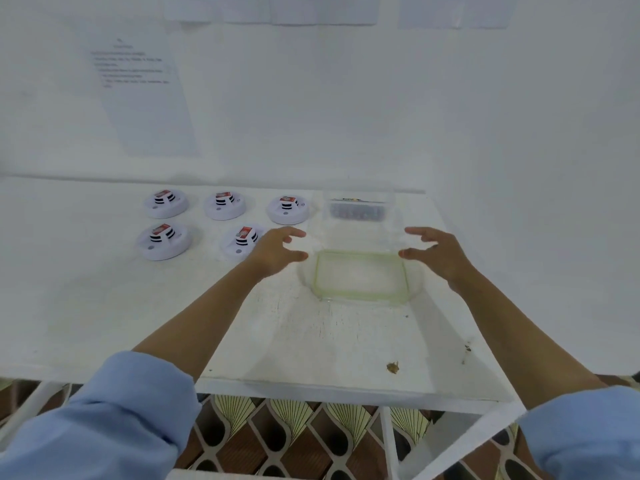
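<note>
A clear rectangular lid with a green seal point(362, 276) lies flat on the white table point(242, 334). Behind it stands a clear plastic container point(358, 216) with dark batteries inside. My left hand point(277, 249) hovers at the lid's left end, fingers spread and lightly curled, holding nothing. My right hand point(434, 252) hovers at the lid's right end in the same pose. Neither hand clearly touches the lid or the container. Several white round smoke detectors lie to the left, the nearest point(239, 242) just beside my left hand.
The other detectors stand in two rows, such as one at the back point(289, 208) and one at the front left point(163, 241). Printed sheets point(138, 95) hang on the white wall behind. A brown stain point(392, 367) marks the table's front edge.
</note>
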### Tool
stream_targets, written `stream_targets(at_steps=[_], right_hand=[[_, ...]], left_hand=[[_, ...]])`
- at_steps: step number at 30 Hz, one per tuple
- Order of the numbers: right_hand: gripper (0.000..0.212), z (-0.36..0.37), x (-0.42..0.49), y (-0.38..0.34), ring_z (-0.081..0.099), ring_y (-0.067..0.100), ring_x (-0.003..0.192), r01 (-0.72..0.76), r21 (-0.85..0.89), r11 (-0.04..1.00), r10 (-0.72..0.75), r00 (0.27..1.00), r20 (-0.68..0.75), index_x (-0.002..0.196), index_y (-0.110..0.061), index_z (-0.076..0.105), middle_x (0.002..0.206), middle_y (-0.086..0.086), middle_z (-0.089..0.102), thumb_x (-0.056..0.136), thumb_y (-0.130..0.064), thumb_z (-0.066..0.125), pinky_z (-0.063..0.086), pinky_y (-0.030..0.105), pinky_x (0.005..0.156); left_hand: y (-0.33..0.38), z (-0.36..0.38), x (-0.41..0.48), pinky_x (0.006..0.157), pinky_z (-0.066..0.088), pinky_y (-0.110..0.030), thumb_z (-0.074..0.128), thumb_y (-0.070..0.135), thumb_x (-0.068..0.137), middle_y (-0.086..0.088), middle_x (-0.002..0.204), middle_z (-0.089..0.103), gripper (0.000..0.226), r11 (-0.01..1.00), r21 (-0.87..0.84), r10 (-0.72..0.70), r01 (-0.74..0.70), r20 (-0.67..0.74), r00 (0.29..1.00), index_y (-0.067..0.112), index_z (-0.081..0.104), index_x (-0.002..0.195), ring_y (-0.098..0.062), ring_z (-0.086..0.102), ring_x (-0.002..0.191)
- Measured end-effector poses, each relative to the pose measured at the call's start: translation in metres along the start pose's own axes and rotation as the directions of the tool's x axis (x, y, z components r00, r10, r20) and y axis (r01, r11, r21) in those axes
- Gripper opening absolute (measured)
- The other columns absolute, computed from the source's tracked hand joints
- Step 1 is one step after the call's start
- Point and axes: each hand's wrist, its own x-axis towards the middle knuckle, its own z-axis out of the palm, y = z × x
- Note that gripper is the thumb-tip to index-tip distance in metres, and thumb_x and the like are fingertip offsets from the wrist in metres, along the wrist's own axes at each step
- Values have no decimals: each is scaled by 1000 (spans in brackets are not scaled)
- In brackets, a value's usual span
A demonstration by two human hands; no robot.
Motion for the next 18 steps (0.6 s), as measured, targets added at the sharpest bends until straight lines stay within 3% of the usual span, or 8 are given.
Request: stream_targets(at_steps=[3, 7, 10, 15, 18], right_hand=[[53, 8, -1, -27, 47, 19, 95, 80, 50, 996, -79, 997, -21, 121, -24, 58, 115, 4, 48, 72, -17, 77, 37, 26, 81], [58, 40, 0, -59, 48, 18, 94, 165, 106, 981, -171, 983, 59, 123, -23, 56, 112, 3, 50, 70, -13, 78, 40, 24, 78], [62, 77, 8, -79, 49, 16, 94, 195, 128, 972, -211, 969, 127, 125, -22, 54, 111, 3, 50, 69, -13, 79, 41, 22, 78], [61, 140, 22, -98, 49, 11, 93, 223, 155, 962, -259, 925, 279, 118, -29, 52, 103, -8, 52, 67, -11, 80, 43, 14, 76], [70, 178, 34, -99, 47, 15, 104, 165, 117, 979, -197, 906, 375, 128, -23, 46, 115, -2, 49, 68, -10, 80, 41, 20, 83]], left_hand=[[-1, -22, -3, 77, 39, -23, 73, 17, 78, -4, 113, 54, 42, 996, -77, 22, -33, -145, 989, 20, 59, 118, -16, 52, 101], [-13, -57, -5, 70, 42, -20, 74, 15, 77, -2, 108, 56, 45, 976, -213, -11, -47, -263, 965, 20, 58, 119, -16, 53, 98], [-31, -83, -2, 83, 38, -25, 75, 15, 76, -3, 114, 54, 53, 963, -265, -20, -44, -235, 972, 21, 55, 124, -18, 52, 106], [-64, -105, 7, 88, 38, -27, 79, 32, 58, -1, 122, 52, 74, 976, -210, 42, -58, -79, 996, 28, 49, 126, -18, 47, 112], [-89, -110, 21, 89, 37, -28, 82, 27, 60, 1, 125, 47, 80, 985, -168, 47, -38, 50, 998, 29, 45, 130, -18, 42, 120]])
